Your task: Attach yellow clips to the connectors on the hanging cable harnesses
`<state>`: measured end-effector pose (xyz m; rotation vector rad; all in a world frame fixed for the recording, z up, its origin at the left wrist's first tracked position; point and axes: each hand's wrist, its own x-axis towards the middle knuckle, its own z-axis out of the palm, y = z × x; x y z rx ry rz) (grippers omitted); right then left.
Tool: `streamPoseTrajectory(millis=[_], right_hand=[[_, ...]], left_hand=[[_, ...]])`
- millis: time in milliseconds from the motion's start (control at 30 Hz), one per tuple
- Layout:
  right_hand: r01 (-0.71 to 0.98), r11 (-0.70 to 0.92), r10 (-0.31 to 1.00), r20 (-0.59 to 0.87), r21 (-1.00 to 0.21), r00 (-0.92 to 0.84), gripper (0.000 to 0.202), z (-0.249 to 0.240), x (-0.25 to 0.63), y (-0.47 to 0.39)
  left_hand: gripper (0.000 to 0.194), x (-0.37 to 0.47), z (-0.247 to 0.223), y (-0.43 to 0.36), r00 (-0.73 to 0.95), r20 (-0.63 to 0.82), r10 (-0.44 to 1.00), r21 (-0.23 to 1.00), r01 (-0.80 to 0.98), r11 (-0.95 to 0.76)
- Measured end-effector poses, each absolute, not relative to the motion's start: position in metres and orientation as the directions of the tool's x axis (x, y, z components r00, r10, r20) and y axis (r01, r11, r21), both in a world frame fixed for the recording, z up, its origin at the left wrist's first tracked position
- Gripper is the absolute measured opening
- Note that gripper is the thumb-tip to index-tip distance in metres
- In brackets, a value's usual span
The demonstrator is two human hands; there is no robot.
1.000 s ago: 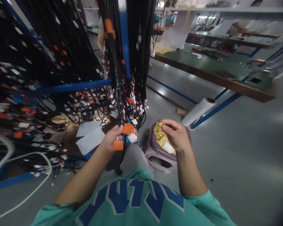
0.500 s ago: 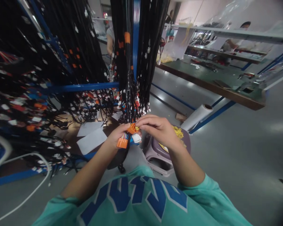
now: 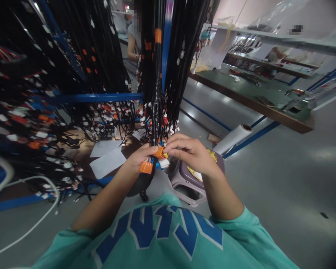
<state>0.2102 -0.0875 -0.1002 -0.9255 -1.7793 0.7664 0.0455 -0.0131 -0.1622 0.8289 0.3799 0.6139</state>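
My left hand [image 3: 140, 157] is closed on an orange connector [image 3: 159, 152] at the lower end of a black wire harness [image 3: 156, 112]. A second orange connector [image 3: 146, 167] hangs just below those fingers, and a white connector [image 3: 164, 163] sits to its right. My right hand [image 3: 189, 153] pinches at the right end of the held connector, where a small yellow piece [image 3: 165, 154] shows between the fingertips and the orange housing. How far the yellow piece sits inside the housing is hidden by the fingers.
Many black harnesses [image 3: 106, 45] hang from a blue rack [image 3: 100, 98] ahead and left. A stool [image 3: 184, 175] bearing yellow pieces [image 3: 212, 155] stands right of my hands. Beyond are a green-topped workbench [image 3: 257, 93], a white roll [image 3: 236, 139] and a co-worker's arm [image 3: 131, 46].
The orange connector has turned in my left hand, so its open end now faces my right hand more. My right fingertips stay at the yellow piece. The view has shifted slightly.
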Motion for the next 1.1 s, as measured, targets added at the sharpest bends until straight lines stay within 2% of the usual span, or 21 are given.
streamPoseTrajectory(millis=[200, 467, 767, 933, 1100], right_hand=[[0.303, 0.538, 0.843, 0.491, -0.787, -0.220, 0.009, -0.103, 0.208, -0.089], [0.301, 0.396, 0.914, 0.340, -0.867, -0.223, 0.014, -0.107, 0.208, -0.087], [0.143, 0.295, 0.948, 0.270, -0.945, -0.167, 0.009, -0.113, 0.203, -0.088], [0.152, 0.283, 0.957, 0.268, -0.947, -0.107, 0.009, -0.114, 0.201, -0.089], [0.039, 0.206, 0.955, 0.192, -0.978, -0.227, 0.017, -0.111, 0.207, -0.086]], left_hand=[[0.041, 0.041, -0.156, -0.012, 0.812, -0.074, 0.579, 0.796, -0.302, 0.525], [0.046, 0.041, -0.158, -0.009, 0.837, -0.055, 0.544, 0.834, -0.262, 0.486], [0.041, 0.041, -0.152, -0.010, 0.829, -0.143, 0.541, 0.790, -0.234, 0.566], [0.039, 0.042, -0.152, -0.009, 0.822, -0.148, 0.549, 0.761, -0.260, 0.595], [0.042, 0.044, -0.152, -0.010, 0.817, -0.153, 0.556, 0.763, -0.260, 0.592]])
